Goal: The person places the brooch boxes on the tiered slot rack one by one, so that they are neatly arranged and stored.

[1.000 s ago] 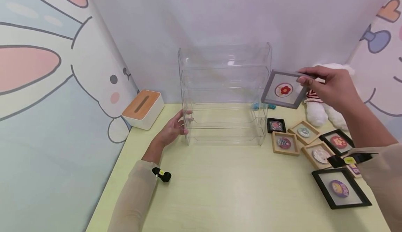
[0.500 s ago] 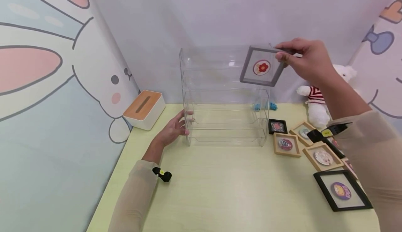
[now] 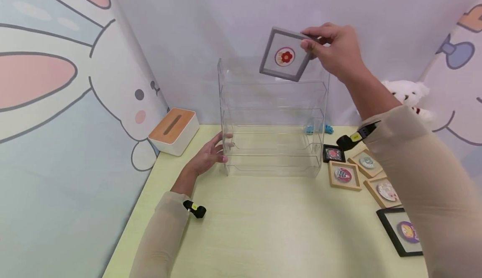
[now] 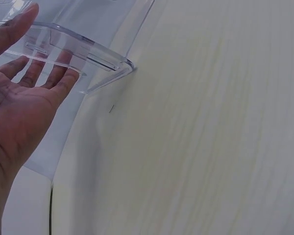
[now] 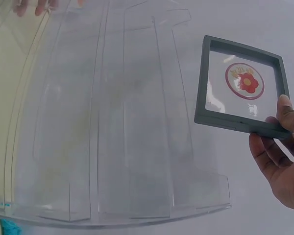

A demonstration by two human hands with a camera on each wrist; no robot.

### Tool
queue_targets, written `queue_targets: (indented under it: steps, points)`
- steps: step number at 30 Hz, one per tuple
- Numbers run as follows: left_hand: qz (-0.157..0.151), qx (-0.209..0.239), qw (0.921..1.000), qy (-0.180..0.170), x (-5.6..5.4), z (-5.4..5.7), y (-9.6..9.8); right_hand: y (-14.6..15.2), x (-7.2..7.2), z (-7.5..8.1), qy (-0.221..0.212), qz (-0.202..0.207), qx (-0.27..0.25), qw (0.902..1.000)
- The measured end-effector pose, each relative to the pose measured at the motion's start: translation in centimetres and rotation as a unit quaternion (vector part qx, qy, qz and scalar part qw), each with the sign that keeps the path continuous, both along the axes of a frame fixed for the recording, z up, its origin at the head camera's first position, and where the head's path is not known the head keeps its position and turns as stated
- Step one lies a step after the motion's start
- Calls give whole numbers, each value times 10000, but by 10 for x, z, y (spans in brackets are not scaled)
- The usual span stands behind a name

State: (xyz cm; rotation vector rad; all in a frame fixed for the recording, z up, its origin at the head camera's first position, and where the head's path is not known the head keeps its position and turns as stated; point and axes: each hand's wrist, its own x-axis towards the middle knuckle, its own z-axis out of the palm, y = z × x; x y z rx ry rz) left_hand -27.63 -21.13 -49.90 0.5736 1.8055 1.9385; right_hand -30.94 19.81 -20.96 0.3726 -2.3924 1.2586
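Note:
My right hand (image 3: 335, 50) pinches a grey square display frame (image 3: 269, 58) by its right-hand corner, between thumb and fingers. Behind its clear pane is a round badge (image 3: 285, 56) with a red flower. The frame is held tilted in front of the top tier of a clear tiered rack (image 3: 273, 161); the right wrist view shows the frame (image 5: 202, 93) apart from the tiers. My left hand (image 3: 207, 154) lies against the rack's left side, low down. In the left wrist view its fingers (image 4: 61, 83) are spread and touch the clear plastic.
Several framed badges lie right of the rack, including a small black frame (image 3: 334, 154), a wooden frame (image 3: 344, 176) and a larger black frame (image 3: 391, 232). A tissue box (image 3: 173, 131) stands left. A white teddy bear (image 3: 406, 92) and blue item (image 3: 329, 129) are behind.
My right hand has lifted the grey display frame up and to the left, from beside the rack to before its top tier. My left hand has stayed at the rack's side.

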Motion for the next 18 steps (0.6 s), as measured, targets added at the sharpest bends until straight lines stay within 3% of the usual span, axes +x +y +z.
queue_targets:
  steps: [8, 18]
  points:
    - [31, -30, 10000, 31, 1, 1, 0, -38, -19, 12, -265, -61, -328, 9991]
    - [49, 3, 10000, -39, 5, 0, 0, -78, -37, 10, -526, -245, 138, 9982]
